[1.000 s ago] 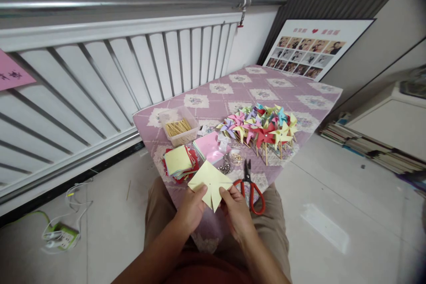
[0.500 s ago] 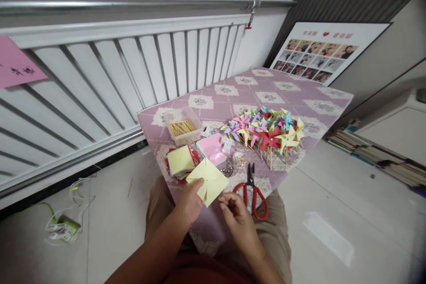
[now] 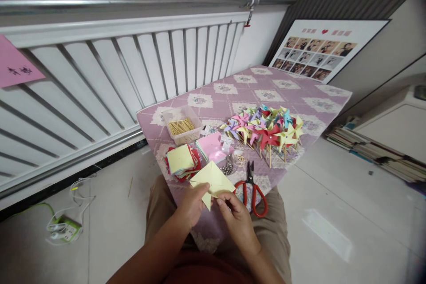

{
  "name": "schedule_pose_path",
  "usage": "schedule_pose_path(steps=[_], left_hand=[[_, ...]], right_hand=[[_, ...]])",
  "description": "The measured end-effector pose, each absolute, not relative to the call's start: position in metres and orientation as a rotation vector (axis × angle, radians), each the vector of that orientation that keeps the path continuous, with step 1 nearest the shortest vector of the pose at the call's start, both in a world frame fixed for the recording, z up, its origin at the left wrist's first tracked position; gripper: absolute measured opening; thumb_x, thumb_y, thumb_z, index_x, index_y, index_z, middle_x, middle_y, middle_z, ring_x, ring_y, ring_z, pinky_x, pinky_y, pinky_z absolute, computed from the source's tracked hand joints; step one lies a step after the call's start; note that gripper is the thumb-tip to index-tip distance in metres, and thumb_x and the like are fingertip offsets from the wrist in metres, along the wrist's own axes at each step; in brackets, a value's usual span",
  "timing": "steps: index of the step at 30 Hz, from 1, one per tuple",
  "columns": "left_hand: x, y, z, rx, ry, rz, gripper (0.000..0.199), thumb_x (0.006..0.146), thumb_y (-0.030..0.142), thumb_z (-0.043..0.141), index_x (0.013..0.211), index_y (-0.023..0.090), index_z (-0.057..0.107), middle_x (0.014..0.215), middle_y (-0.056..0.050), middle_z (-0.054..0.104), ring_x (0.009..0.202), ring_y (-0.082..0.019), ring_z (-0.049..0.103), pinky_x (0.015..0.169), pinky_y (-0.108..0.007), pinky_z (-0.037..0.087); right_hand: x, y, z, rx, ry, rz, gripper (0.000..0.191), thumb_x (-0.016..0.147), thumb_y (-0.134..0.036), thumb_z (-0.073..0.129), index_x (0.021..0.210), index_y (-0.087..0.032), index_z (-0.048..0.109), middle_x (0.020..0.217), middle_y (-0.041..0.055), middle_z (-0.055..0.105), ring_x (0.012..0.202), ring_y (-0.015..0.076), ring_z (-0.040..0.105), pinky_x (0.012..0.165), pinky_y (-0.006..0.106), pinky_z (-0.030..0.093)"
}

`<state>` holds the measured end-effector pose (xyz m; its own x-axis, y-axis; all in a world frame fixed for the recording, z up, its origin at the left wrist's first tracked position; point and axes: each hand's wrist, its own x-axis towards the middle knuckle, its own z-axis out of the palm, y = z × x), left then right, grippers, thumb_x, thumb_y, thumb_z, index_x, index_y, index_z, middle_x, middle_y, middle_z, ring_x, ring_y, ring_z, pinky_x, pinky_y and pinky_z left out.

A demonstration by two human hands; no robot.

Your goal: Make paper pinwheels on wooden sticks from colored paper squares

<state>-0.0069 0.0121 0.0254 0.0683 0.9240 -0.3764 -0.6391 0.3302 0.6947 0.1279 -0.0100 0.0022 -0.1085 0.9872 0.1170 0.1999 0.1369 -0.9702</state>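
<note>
A pale yellow paper square [image 3: 216, 176], slit in from its corners, is held over the near end of the table. My left hand [image 3: 193, 202] pinches its left side, thumb on top near the middle. My right hand [image 3: 234, 211] has its fingers closed on the near right edge, where a flap is bent. Just right of that hand lie red-handled scissors [image 3: 249, 188], blades pointing away. Behind the paper are a stack of coloured paper squares [image 3: 181, 159], a pink stack [image 3: 213, 146], small metal pieces [image 3: 227, 166] and a round tub [image 3: 238, 158] of small pale pieces.
A clear plastic box [image 3: 182, 125] of thin wooden sticks stands at the table's left. Many finished paper pinwheels [image 3: 266, 128] on sticks cluster at the right. A radiator [image 3: 133, 71] runs along the left side; a photo board [image 3: 316, 51] leans behind the table.
My right hand has moved up and left onto the paper and now grips its near right edge. The paper has turned, and one flap is now bent.
</note>
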Motion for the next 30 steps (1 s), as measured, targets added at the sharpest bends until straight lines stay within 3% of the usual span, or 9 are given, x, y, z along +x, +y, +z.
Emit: schedule_pose_path(steps=[8, 16, 24, 30], left_hand=[[-0.004, 0.008, 0.034, 0.509, 0.974, 1.245, 0.014, 0.069, 0.027, 0.07, 0.075, 0.015, 0.068, 0.071, -0.002, 0.067, 0.067, -0.016, 0.058, 0.07, -0.028, 0.046], [-0.006, 0.004, 0.042, 0.56, 1.036, 1.222, 0.019, 0.068, 0.033, 0.072, 0.066, 0.016, 0.066, 0.061, -0.003, 0.063, 0.069, -0.019, 0.059, 0.071, -0.031, 0.047], [-0.002, 0.004, 0.028, 0.598, 1.088, 1.214, 0.025, 0.068, 0.026, 0.07, 0.091, 0.014, 0.069, 0.081, -0.005, 0.07, 0.069, -0.017, 0.059, 0.069, -0.029, 0.046], [-0.001, 0.004, 0.028, 0.607, 1.192, 1.203, 0.022, 0.067, 0.023, 0.068, 0.087, 0.014, 0.07, 0.08, -0.004, 0.071, 0.07, -0.017, 0.06, 0.071, -0.029, 0.048]], right_hand=[[0.123, -0.006, 0.003, -1.256, -1.421, 1.086, 0.02, 0.09, -0.036, 0.055, 0.079, -0.021, 0.06, 0.078, 0.0024, 0.061, 0.075, 0.0185, 0.057, 0.071, 0.028, 0.044], [0.119, -0.003, 0.006, -1.276, -1.376, 1.09, 0.022, 0.089, -0.035, 0.055, 0.072, -0.021, 0.057, 0.071, 0.0002, 0.057, 0.067, 0.0171, 0.054, 0.064, 0.027, 0.042], [0.119, -0.002, -0.001, -1.304, -1.339, 1.112, 0.023, 0.088, -0.037, 0.055, 0.072, -0.02, 0.055, 0.07, 0.0005, 0.057, 0.066, 0.0173, 0.054, 0.062, 0.027, 0.042], [0.117, -0.001, 0.0, -1.311, -1.322, 1.115, 0.024, 0.088, -0.037, 0.054, 0.071, -0.02, 0.054, 0.068, -0.0004, 0.055, 0.065, 0.0166, 0.051, 0.062, 0.027, 0.04]])
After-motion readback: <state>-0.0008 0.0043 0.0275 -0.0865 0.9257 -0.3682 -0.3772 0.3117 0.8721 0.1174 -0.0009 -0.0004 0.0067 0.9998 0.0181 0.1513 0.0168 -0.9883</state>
